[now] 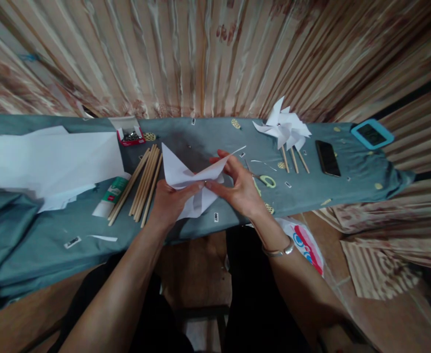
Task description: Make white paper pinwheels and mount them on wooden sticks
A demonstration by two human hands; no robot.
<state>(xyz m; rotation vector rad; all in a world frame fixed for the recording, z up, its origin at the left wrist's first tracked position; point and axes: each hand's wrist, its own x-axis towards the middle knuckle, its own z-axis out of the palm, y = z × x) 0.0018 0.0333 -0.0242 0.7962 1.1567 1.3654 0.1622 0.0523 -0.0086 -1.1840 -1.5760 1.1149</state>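
Note:
A white paper pinwheel, its corners folded in, is held between both hands above the cloth-covered table. My left hand grips its left side, thumb pressed near the centre. My right hand pinches it from the right, thumb also at the centre and fingers behind the paper. A small metal pin head shows between the two thumb tips. Left of my left hand lie several wooden sticks. Close to my right hand rest scissors with light green handles.
Finished paper pinwheels on sticks lie at the back right, near a phone and a blue-framed timer. On the left are white paper sheets, a glue stick and a red box of pins. A curtain hangs behind the table.

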